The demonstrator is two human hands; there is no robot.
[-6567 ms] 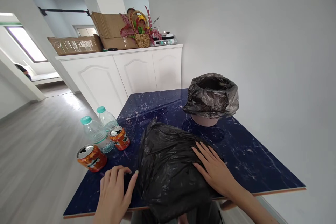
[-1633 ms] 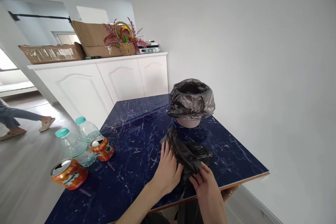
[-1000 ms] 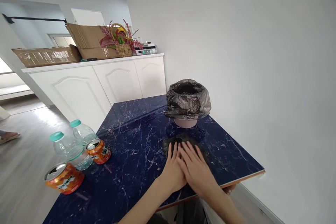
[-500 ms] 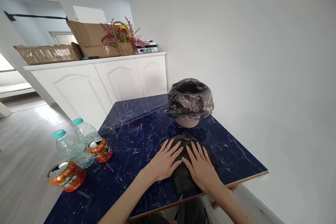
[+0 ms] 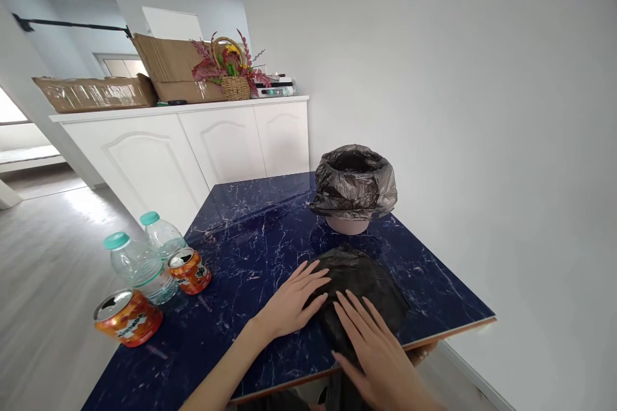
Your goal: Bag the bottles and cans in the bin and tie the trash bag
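Observation:
A folded black plastic bag (image 5: 366,282) lies flat on the dark blue marble-patterned table (image 5: 250,237) near its front edge. My left hand (image 5: 292,300) rests open on the table, its fingers touching the bag's left side. Flat on the near part of the bag lies my right hand (image 5: 378,350), fingers stretched out and open. Behind the bag stands a small pink bin lined with a black bag (image 5: 353,186), its mouth open.
Two clear water bottles with teal caps (image 5: 139,263) and two orange drink cans (image 5: 128,318) stand at the table's left edge. A white cabinet (image 5: 193,141) with cardboard boxes and a flower basket (image 5: 231,74) stands behind. A white wall runs along the right.
The large loose bag has been folded down to a small flat pad. In the last half second my right hand slid back toward me along the bag; my left hand shifted slightly left.

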